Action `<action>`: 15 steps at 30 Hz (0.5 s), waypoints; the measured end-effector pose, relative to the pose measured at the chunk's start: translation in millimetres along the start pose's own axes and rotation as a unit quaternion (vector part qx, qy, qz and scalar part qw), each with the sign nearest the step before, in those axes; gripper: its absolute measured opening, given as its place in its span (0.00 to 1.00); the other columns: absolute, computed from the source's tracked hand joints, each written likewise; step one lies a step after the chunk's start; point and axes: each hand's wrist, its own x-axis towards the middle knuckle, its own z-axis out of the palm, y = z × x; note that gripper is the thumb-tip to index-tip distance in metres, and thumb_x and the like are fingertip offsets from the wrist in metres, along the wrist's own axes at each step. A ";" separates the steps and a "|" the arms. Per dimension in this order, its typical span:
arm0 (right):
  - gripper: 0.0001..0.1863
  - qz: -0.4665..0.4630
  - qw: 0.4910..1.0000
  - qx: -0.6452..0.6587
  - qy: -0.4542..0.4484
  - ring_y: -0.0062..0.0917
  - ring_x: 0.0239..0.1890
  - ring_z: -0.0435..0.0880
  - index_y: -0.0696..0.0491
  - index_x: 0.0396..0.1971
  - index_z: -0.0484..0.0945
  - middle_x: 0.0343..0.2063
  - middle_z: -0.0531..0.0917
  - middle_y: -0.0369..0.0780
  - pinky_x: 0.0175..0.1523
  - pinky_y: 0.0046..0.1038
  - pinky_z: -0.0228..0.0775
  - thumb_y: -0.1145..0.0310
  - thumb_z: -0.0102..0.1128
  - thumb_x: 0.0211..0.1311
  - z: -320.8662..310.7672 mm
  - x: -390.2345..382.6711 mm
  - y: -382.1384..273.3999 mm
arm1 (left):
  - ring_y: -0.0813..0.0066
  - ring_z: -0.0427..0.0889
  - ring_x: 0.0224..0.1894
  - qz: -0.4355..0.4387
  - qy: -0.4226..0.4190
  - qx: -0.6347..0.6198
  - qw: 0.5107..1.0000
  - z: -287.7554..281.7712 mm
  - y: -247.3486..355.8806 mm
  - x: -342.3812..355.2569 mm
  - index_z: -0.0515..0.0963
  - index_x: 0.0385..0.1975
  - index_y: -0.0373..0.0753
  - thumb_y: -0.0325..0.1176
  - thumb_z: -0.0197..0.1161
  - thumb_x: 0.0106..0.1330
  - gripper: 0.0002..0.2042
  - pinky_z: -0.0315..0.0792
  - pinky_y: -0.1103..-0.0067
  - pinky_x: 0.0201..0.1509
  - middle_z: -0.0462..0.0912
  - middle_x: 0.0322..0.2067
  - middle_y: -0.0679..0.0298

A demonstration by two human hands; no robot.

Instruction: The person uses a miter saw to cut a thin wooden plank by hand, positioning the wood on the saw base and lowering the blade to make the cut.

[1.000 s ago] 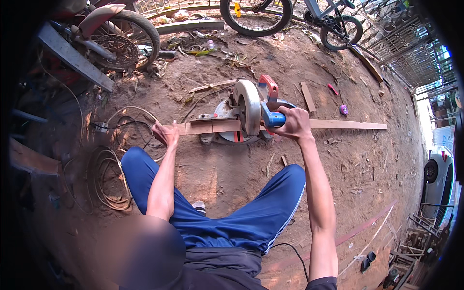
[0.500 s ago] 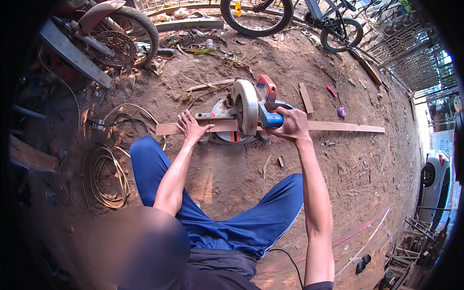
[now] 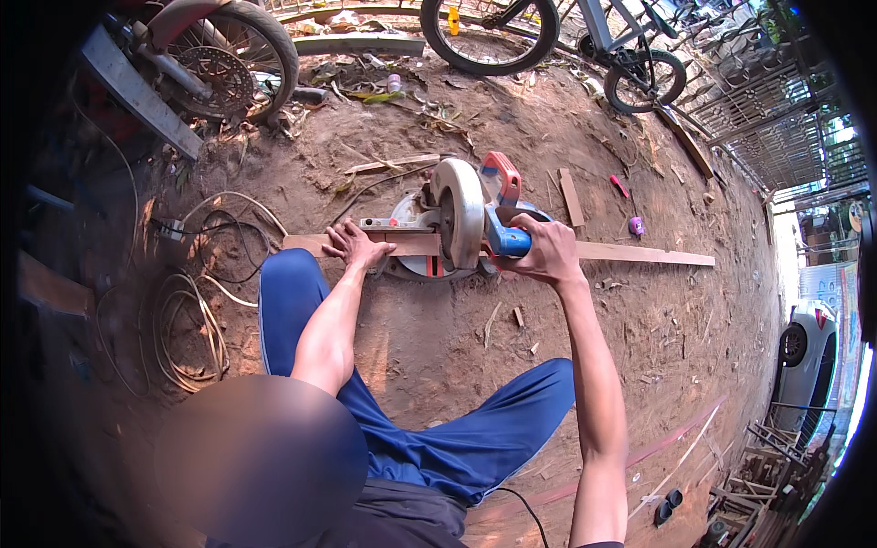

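Coiled cable (image 3: 213, 336) by left knee (image 3: 290, 279); knee partly blocks view of wooden board (image 3: 416, 245), which lies across miter saw (image 3: 468, 215) base; left hand (image 3: 359, 247) spread on board; right hand (image 3: 548, 251) wrapped round blue handle (image 3: 507, 240); wood scrap (image 3: 570, 196), bicycle (image 3: 603, 32) beyond; vs 1 s ago, left hand moved rightward along board, nearer blade guard (image 3: 467, 210).

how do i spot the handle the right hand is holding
Find the saw on the dirt ground, near the middle of the picture. On its right side, the right hand grips the blue handle. Its colour sets it apart from the red loop-shaped part just above it in view.
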 end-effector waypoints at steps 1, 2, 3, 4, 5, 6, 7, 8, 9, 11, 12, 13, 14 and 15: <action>0.35 0.000 1.000 0.002 -0.009 0.42 0.38 0.90 0.44 0.43 0.84 0.34 0.90 0.44 0.47 0.43 0.80 0.34 0.78 0.40 -0.9 0.4 -1.0 | 0.42 0.22 0.82 0.009 0.005 -0.004 1.000 -0.8 -0.2 -1.7 0.40 0.79 0.32 0.67 0.77 0.42 0.71 0.18 0.38 0.76 0.40 0.80 0.42; 0.35 -0.003 1.000 0.002 -0.010 0.42 0.38 0.90 0.44 0.43 0.84 0.34 0.90 0.44 0.47 0.43 0.80 0.34 0.78 0.40 0.7 1.4 0.9 | 0.42 0.22 0.82 0.007 0.005 -0.004 1.000 0.2 -0.1 -1.7 0.40 0.79 0.32 0.67 0.77 0.42 0.71 0.18 0.38 0.76 0.40 0.80 0.42; 0.33 -0.002 1.000 0.002 -0.021 0.42 0.40 0.89 0.44 0.46 0.83 0.36 0.90 0.45 0.48 0.43 0.80 0.39 0.78 0.43 2.3 1.9 3.5 | 0.42 0.22 0.82 0.008 0.008 -0.005 1.000 0.6 0.8 -0.8 0.40 0.80 0.33 0.67 0.77 0.43 0.71 0.17 0.38 0.76 0.40 0.80 0.42; 0.31 -0.002 1.000 0.002 -0.031 0.43 0.42 0.89 0.43 0.49 0.81 0.37 0.89 0.45 0.50 0.43 0.79 0.45 0.78 0.46 4.7 2.2 5.3 | 0.42 0.22 0.82 0.009 0.011 -0.006 1.000 0.9 1.3 -0.3 0.39 0.80 0.33 0.67 0.76 0.43 0.71 0.17 0.38 0.76 0.40 0.80 0.42; 0.31 -0.003 1.000 0.001 -0.031 0.43 0.42 0.89 0.43 0.49 0.81 0.37 0.89 0.45 0.50 0.43 0.79 0.45 0.78 0.46 8.2 2.2 6.2 | 0.42 0.22 0.82 0.008 0.011 -0.007 1.000 1.3 1.1 -0.3 0.39 0.80 0.33 0.67 0.76 0.43 0.71 0.17 0.38 0.76 0.40 0.80 0.42; 0.29 0.004 0.999 -0.014 -0.033 0.41 0.40 0.89 0.44 0.52 0.79 0.35 0.89 0.44 0.51 0.43 0.78 0.54 0.75 0.47 11.1 2.2 5.8 | 0.42 0.23 0.82 0.010 0.014 -0.009 1.000 2.0 0.9 -1.3 0.40 0.79 0.33 0.66 0.77 0.43 0.71 0.17 0.38 0.76 0.41 0.80 0.42; 0.29 0.011 0.999 -0.030 -0.035 0.40 0.39 0.90 0.44 0.55 0.77 0.32 0.89 0.43 0.51 0.43 0.77 0.63 0.72 0.49 13.5 1.6 6.0 | 0.42 0.23 0.82 0.012 0.016 -0.012 1.000 2.3 0.4 -2.1 0.41 0.79 0.33 0.66 0.77 0.43 0.70 0.17 0.38 0.76 0.42 0.80 0.42; 0.29 0.010 0.999 -0.030 -0.036 0.40 0.39 0.90 0.44 0.55 0.77 0.32 0.89 0.43 0.51 0.43 0.77 0.63 0.72 0.49 16.2 0.4 5.9 | 0.42 0.23 0.82 0.011 0.016 -0.012 1.000 2.1 -0.5 -2.6 0.41 0.79 0.33 0.66 0.77 0.43 0.70 0.17 0.38 0.76 0.42 0.80 0.42; 0.29 0.012 0.999 -0.045 -0.025 0.40 0.39 0.89 0.44 0.56 0.75 0.34 0.89 0.44 0.50 0.43 0.76 0.63 0.73 0.51 15.6 -0.6 2.2 | 0.42 0.24 0.82 0.017 0.021 -0.017 0.999 1.2 -0.4 -3.2 0.42 0.79 0.33 0.66 0.77 0.42 0.70 0.18 0.38 0.76 0.43 0.79 0.42; 0.30 0.012 0.998 -0.060 -0.013 0.41 0.40 0.89 0.43 0.57 0.74 0.35 0.89 0.46 0.49 0.43 0.75 0.64 0.73 0.52 17.4 -3.5 -0.8 | 0.42 0.24 0.82 0.024 0.027 -0.023 0.999 1.5 0.4 -2.7 0.43 0.78 0.33 0.65 0.77 0.42 0.69 0.18 0.38 0.76 0.44 0.79 0.42; 0.29 0.023 0.998 -0.058 -0.008 0.40 0.39 0.89 0.44 0.56 0.74 0.34 0.89 0.45 0.49 0.43 0.74 0.64 0.73 0.52 19.7 -4.5 -4.1 | 0.41 0.25 0.82 0.023 0.035 -0.019 0.999 1.9 -0.9 -1.8 0.43 0.78 0.33 0.65 0.78 0.42 0.69 0.19 0.38 0.76 0.45 0.79 0.42; 0.29 0.033 0.998 -0.057 -0.002 0.39 0.39 0.89 0.45 0.55 0.73 0.33 0.88 0.45 0.49 0.43 0.73 0.64 0.74 0.52 21.5 -6.1 -7.2 | 0.41 0.25 0.82 0.022 0.043 -0.016 0.999 1.7 -3.0 -0.9 0.44 0.77 0.33 0.65 0.78 0.42 0.68 0.19 0.37 0.76 0.46 0.78 0.41; 0.26 0.026 0.998 -0.060 0.000 0.39 0.38 0.88 0.50 0.52 0.72 0.29 0.87 0.44 0.49 0.41 0.73 0.69 0.70 0.52 22.7 -9.2 -10.3 | 0.41 0.25 0.82 0.020 0.044 -0.014 0.999 0.8 -6.5 -0.3 0.44 0.77 0.33 0.65 0.78 0.42 0.68 0.19 0.37 0.76 0.46 0.78 0.41; 0.26 0.027 0.998 -0.062 0.001 0.39 0.38 0.88 0.50 0.52 0.72 0.29 0.87 0.44 0.49 0.41 0.73 0.69 0.70 0.52 25.2 -13.4 -8.7 | 0.41 0.26 0.82 0.026 0.040 -0.022 0.999 -1.2 -3.8 -1.1 0.44 0.77 0.34 0.65 0.78 0.41 0.68 0.19 0.38 0.76 0.45 0.78 0.41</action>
